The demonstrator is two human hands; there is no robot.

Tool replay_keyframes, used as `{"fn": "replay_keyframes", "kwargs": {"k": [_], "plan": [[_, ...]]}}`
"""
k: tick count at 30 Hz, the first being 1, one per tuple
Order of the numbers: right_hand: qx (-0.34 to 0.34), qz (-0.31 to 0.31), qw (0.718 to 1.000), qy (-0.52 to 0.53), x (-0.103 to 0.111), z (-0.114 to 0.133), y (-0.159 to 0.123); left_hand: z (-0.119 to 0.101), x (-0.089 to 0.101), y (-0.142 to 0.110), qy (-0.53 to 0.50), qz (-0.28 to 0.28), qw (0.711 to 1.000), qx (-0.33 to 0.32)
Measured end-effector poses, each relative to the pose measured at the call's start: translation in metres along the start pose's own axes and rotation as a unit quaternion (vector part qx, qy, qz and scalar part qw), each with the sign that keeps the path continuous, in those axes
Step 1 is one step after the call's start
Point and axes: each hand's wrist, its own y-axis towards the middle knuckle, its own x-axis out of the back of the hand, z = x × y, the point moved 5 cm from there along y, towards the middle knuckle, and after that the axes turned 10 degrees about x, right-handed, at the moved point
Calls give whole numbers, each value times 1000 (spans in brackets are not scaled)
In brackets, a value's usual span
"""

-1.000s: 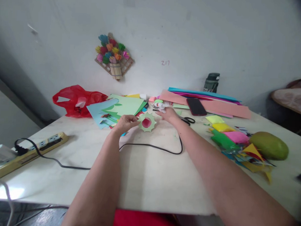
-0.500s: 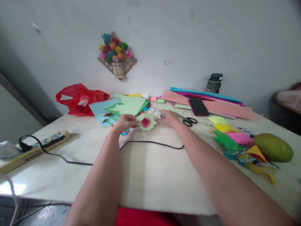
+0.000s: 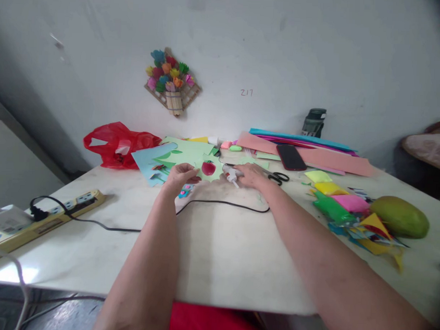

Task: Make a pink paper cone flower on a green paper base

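Note:
My left hand (image 3: pixel 181 177) pinches the edge of a pale green scalloped paper cutout (image 3: pixel 218 171) above the table. A dark red rounded piece (image 3: pixel 208 167) sits in the cutout's middle. Just right of it, my right hand (image 3: pixel 254 175) is closed around a white glue gun (image 3: pixel 232 175), its nozzle pointing down and left. Black-handled scissors (image 3: pixel 278 177) lie beyond my right wrist. Below my left hand is a small blue piece with pink dots (image 3: pixel 185 190).
A black cord (image 3: pixel 222 202) crosses the table from the power strip (image 3: pixel 59 214). Green paper sheets (image 3: pixel 188 148) and a red plastic bag (image 3: pixel 116 142) lie back left. At right are a phone (image 3: pixel 291 158), colored clay packs (image 3: pixel 334 207) and a green fruit (image 3: pixel 399 217).
The cutout has tilted and shifted slightly left and up with my left hand. The glue gun has come a little nearer to me, its nozzle turned further down.

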Motion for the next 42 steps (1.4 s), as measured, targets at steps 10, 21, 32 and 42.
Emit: {"fn": "replay_keyframes", "kwargs": {"k": [10, 21, 32, 42], "plan": [[61, -117, 990, -42, 24, 15, 4, -4, -1, 2, -97, 4, 995, -8], [46, -1, 917, 395, 29, 51, 2, -9, -16, -4, -117, 90, 989, -1], [51, -37, 879, 473, 37, 70, 8, -27, -9, -12, -90, 67, 993, -34], [94, -149, 847, 501, 58, 77, 10, -45, -10, -13, -49, -15, 989, -141]]}}
